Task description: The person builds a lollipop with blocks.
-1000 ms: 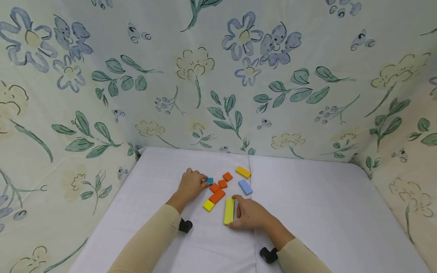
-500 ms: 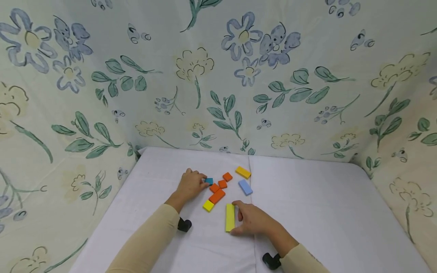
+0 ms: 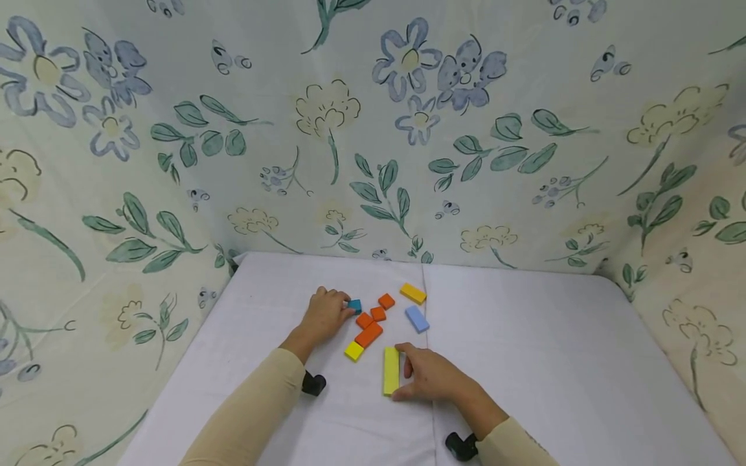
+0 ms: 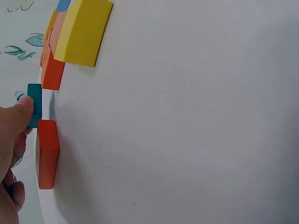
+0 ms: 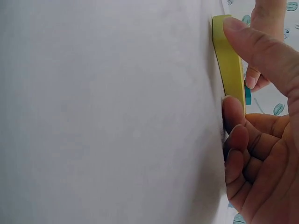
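My left hand [image 3: 326,315] pinches a small teal block [image 3: 355,307] between thumb and fingers, at the left end of a group of blocks. The left wrist view shows that teal block [image 4: 35,105] right above an orange block [image 4: 48,154], which the hand hides in the head view. Nearer the front, my right hand [image 3: 434,375] holds a long yellow-green block [image 3: 391,371] by its two ends, thumb at the near end and index finger at the far end. That block [image 5: 230,65] appears close along the cloth in the right wrist view, with the other fingers curled beside it.
Between the hands lie a long orange block [image 3: 368,335], several small orange blocks [image 3: 378,314] and a yellow block [image 3: 353,351]. Farther right are a light blue block [image 3: 416,319] and an amber block [image 3: 413,294]. White cloth covers the table [image 3: 553,349]; a floral curtain [image 3: 332,194] stands behind.
My right hand has drawn the long yellow-green block a little toward the front, then stayed in place. The left hand has kept its spot while the teal block has turned slightly.
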A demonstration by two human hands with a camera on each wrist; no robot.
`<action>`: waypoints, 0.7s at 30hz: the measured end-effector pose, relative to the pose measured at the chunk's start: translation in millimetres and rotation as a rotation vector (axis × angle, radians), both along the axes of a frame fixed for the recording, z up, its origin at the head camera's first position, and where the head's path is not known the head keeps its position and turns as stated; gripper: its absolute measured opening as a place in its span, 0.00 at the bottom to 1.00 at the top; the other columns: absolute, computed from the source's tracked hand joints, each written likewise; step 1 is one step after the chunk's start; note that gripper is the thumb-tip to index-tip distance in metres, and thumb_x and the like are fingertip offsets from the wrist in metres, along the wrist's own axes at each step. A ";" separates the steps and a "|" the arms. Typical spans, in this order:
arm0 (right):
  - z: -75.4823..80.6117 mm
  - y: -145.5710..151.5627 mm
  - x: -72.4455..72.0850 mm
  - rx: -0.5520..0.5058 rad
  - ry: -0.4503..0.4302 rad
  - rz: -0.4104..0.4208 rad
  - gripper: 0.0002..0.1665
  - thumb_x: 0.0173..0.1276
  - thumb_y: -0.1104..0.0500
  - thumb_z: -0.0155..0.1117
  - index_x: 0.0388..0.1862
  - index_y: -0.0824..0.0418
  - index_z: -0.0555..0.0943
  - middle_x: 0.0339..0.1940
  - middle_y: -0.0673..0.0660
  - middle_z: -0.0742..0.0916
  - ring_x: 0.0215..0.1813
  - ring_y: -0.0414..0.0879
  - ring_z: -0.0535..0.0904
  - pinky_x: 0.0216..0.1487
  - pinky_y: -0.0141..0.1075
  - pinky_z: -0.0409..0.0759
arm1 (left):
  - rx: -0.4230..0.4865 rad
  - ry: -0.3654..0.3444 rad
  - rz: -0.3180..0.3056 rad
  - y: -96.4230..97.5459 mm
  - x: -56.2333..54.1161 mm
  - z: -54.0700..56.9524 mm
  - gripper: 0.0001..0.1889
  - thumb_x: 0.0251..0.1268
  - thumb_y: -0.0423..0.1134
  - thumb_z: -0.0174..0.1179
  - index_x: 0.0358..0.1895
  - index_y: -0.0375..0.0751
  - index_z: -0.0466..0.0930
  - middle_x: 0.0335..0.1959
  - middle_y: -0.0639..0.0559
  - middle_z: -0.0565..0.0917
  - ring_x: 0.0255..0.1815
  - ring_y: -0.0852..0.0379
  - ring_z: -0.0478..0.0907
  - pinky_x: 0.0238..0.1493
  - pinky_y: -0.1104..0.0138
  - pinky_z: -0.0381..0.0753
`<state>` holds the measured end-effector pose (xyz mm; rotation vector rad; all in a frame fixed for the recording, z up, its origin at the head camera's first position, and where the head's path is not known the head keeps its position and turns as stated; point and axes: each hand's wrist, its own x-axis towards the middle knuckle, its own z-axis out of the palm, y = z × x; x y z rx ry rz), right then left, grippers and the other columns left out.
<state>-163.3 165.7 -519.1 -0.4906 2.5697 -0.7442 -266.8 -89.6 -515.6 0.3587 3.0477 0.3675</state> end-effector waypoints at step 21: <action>-2.9 -1.1 1.7 -0.022 0.012 -0.004 0.59 0.51 0.35 0.82 0.74 0.61 0.68 0.33 0.43 0.80 0.32 0.37 0.74 0.34 0.32 0.71 | 0.087 0.018 -0.197 23.3 35.1 4.0 0.22 0.70 0.58 0.63 0.56 0.47 0.83 0.37 0.57 0.83 0.42 0.56 0.66 0.44 0.66 0.67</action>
